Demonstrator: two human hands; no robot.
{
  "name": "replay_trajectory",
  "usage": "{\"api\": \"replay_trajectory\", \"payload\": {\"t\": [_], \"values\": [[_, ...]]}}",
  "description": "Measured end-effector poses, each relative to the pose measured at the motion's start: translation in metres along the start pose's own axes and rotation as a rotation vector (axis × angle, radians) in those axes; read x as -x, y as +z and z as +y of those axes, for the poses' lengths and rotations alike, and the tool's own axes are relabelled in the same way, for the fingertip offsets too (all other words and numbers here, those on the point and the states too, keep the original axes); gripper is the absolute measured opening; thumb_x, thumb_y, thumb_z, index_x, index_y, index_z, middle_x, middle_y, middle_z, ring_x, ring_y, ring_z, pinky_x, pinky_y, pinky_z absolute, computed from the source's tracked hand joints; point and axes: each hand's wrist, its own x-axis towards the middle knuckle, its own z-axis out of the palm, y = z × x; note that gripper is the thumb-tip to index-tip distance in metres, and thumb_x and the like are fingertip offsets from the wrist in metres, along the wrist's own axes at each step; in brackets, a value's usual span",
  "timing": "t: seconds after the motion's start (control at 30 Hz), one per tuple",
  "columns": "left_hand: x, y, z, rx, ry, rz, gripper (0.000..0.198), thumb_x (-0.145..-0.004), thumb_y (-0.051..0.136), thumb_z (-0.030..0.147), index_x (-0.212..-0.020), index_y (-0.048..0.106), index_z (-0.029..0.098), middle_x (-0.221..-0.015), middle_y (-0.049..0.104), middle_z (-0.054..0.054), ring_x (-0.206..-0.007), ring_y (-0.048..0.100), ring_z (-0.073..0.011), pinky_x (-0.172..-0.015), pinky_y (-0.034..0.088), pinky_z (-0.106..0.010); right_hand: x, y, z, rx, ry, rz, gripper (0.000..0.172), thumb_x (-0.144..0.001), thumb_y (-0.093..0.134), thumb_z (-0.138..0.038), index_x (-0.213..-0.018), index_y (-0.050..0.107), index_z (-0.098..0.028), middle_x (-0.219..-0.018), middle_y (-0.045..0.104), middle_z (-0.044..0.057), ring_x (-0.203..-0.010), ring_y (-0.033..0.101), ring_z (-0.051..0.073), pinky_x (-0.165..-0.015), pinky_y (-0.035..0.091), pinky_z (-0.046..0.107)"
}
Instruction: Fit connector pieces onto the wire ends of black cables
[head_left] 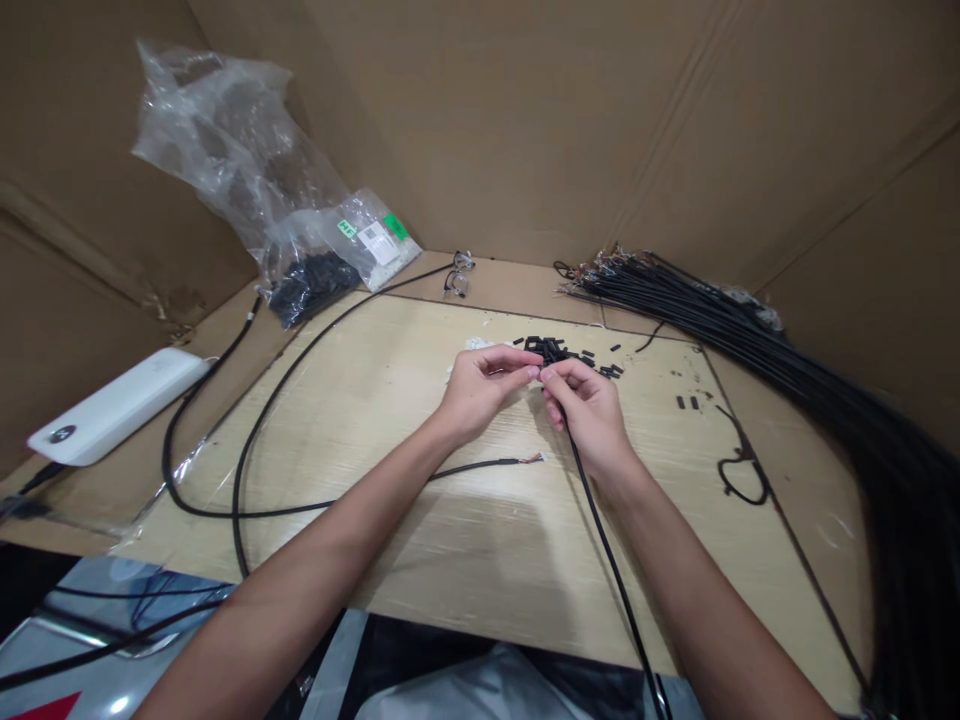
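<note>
My right hand (583,402) is closed around the end of a black cable (600,525), which runs down from it past the table's front edge. Fingertips of my left hand (487,388) pinch at the same spot, meeting the right fingertips; whatever sits between them is hidden. Just behind both hands lies a pile of short black tube pieces (551,347). Some small white parts (477,344) are partly covered by my left hand. Below the hands, another cable end (487,464) rests on the board, with a white connector (542,457) on its thin wires.
A thick bundle of black cables (757,345) stretches along the right side. Clear plastic bags (307,260) with black and white parts stand at back left, near a white power bank (120,405). Glasses (457,275) lie at the back. Cardboard walls (480,130) enclose the table.
</note>
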Motion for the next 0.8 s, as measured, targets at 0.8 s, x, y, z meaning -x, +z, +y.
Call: {"api": "replay_trajectory", "payload": {"t": [0.8], "values": [[-0.0008,-0.006,0.0083,0.035,0.012,-0.156,0.026,-0.084,0.096,0.039,-0.102,0.093,0.021,-0.117,0.087,-0.014,-0.112,0.079,-0.0267,-0.106,0.058,-0.043,0.0013,-0.0019,-0.0083,-0.207,0.208,-0.1,0.047,-0.059,0.109,-0.051,-0.077,0.077,-0.02,-0.068,0.062,-0.004,-0.049,0.041,0.004,-0.042,0.028,0.018]]}}
